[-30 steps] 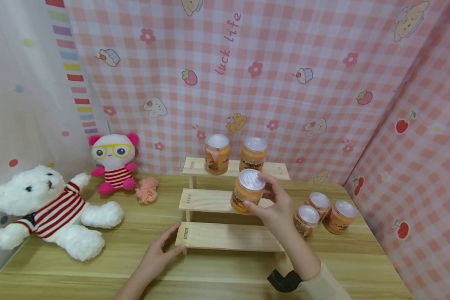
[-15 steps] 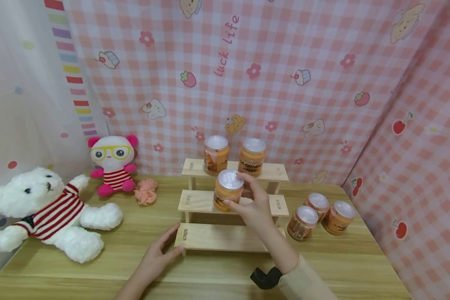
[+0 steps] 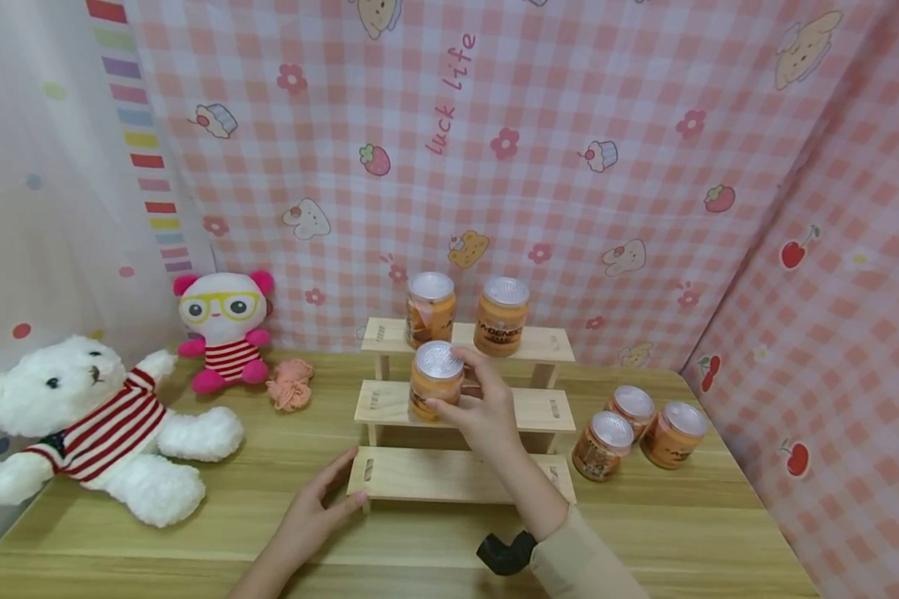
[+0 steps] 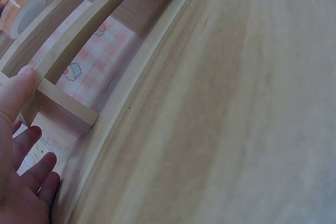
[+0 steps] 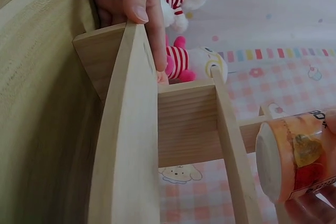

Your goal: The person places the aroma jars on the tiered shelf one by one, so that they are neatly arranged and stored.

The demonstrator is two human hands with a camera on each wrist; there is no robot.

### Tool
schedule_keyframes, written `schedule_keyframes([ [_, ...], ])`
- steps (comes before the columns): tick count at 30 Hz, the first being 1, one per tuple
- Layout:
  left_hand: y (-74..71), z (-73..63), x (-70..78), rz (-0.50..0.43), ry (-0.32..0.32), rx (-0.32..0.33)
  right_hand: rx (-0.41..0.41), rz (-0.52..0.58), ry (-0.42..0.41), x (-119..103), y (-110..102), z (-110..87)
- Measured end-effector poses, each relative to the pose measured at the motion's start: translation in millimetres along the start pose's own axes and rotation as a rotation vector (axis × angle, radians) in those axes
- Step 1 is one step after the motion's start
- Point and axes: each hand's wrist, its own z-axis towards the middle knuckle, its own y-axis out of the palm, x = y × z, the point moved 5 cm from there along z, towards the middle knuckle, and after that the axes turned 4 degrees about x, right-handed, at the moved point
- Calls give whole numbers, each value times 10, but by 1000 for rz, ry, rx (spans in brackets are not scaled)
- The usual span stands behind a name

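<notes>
In the head view, my right hand [image 3: 487, 412] grips an orange-labelled jar [image 3: 434, 389] with a clear ridged lid, thumb in front and fingers behind. This jar is upright over the left part of the middle step of a three-step wooden display stand [image 3: 464, 476]. A gap shows between the jar's base [image 5: 269, 161] and the step in the right wrist view. My left hand [image 3: 318, 507] holds the left end of the lowest step, thumb [image 4: 21, 90] at its front corner. Two similar jars stand on the top step, a left jar [image 3: 430, 312] and a right jar [image 3: 501, 318].
Three more jars [image 3: 603, 447] cluster on the table right of the stand. To the left are a white teddy bear [image 3: 112, 433], a pink panda plush [image 3: 228, 333] and a pink yarn bundle [image 3: 290, 384]. A checked cloth [image 3: 569, 208] hangs behind.
My right hand has carried the jar leftward along the middle step, from right of its centre to the left part. My left hand stays at the stand's lower left end.
</notes>
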Motion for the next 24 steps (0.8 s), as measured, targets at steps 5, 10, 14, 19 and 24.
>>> schedule_keyframes([
  [5, 7, 0, 3, -9, 3, -1, 3, -12, 32, 38, 53, 0],
  [10, 9, -1, 0, -8, 1, 1, 8, -28, 51, 55, 93, 16],
  [14, 8, -5, -3, -5, -1, 0, 6, -38, 53, 94, 118, 22],
  [19, 7, -13, -3, -5, -5, -3, 5, -59, 46, 116, 124, 12],
  [24, 3, -13, 14, 5, -11, -1, -8, -76, 38, 93, 122, 7],
])
